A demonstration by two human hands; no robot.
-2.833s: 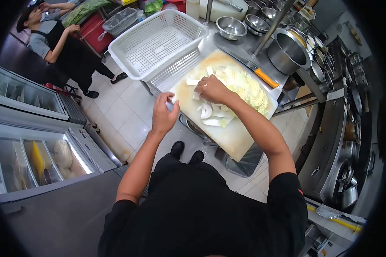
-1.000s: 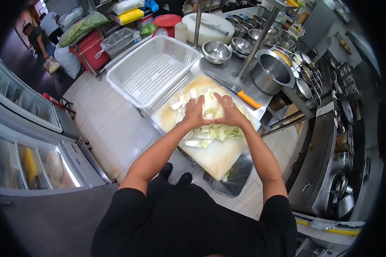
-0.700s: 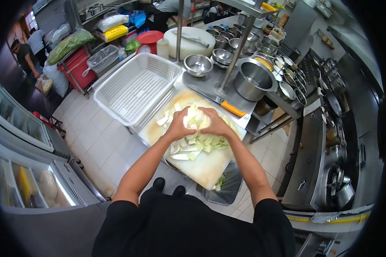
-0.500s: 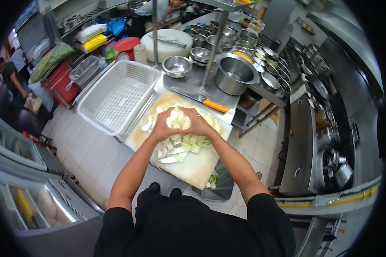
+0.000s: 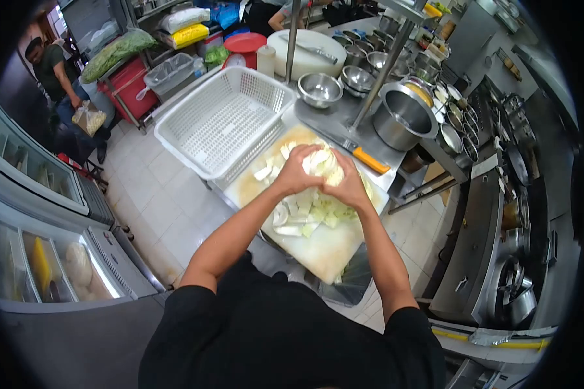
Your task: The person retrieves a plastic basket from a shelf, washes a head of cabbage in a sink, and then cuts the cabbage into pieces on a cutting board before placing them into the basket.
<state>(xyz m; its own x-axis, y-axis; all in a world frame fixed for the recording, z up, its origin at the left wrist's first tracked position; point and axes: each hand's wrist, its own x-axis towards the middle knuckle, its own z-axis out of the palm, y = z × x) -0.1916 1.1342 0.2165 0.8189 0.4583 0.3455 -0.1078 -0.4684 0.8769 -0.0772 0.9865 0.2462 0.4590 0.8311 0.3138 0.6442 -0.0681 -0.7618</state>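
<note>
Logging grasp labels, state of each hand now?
Left hand: cupped, holding one side of the cut cabbage.
Right hand: cupped, holding the other side.

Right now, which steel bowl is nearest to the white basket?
The leftmost steel bowl, just right of the white basket; the other bowls sit farther right.

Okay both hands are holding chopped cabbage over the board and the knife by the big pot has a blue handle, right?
Not blue: the head view shows the knife by the big pot has an orange handle. The left hand and right hand do hold chopped cabbage over the board.
</note>
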